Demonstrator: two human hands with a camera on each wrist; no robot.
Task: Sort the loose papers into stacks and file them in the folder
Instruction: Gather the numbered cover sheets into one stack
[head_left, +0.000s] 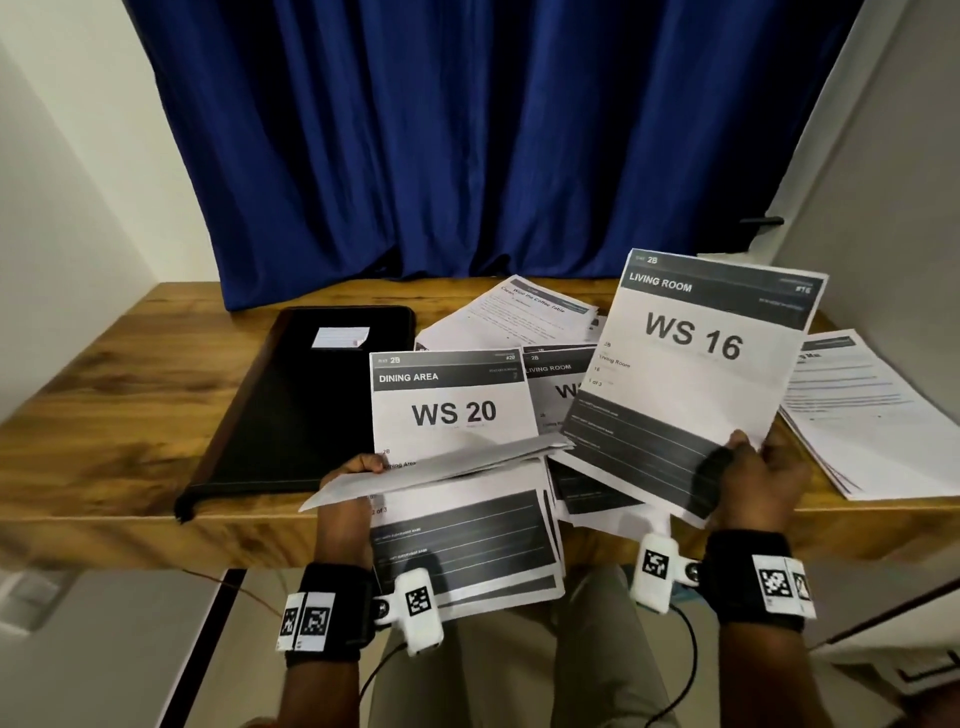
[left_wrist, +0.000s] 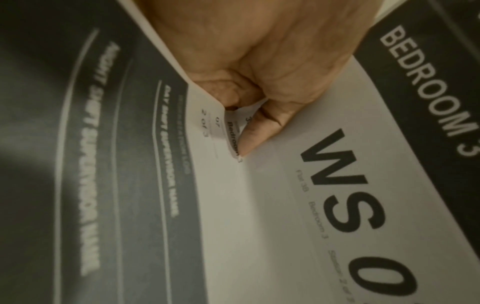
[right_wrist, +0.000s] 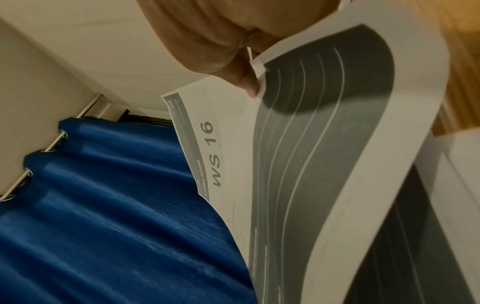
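A closed black folder (head_left: 311, 405) lies on the left of the wooden table (head_left: 104, 415). My left hand (head_left: 358, 465) pinches the left edge of a few lifted sheets (head_left: 441, 462), seen edge-on above the "DINING AREA WS 20" stack (head_left: 452, 410). In the left wrist view the left hand (left_wrist: 241, 127) pinches a "BEDROOM 3" sheet (left_wrist: 337, 185). My right hand (head_left: 748, 452) holds the "LIVING ROOM WS 16" sheet (head_left: 696, 374) tilted up off the table by its bottom edge. The right wrist view shows the right hand (right_wrist: 249, 78) pinching that curved sheet (right_wrist: 311, 164).
Another Living Room sheet (head_left: 558, 384) lies between the two hands' papers. Text pages (head_left: 524, 312) are fanned at the back, and a further stack (head_left: 862, 415) sits at the right edge. A blue curtain (head_left: 467, 156) hangs behind the table. The front papers overhang the table's near edge.
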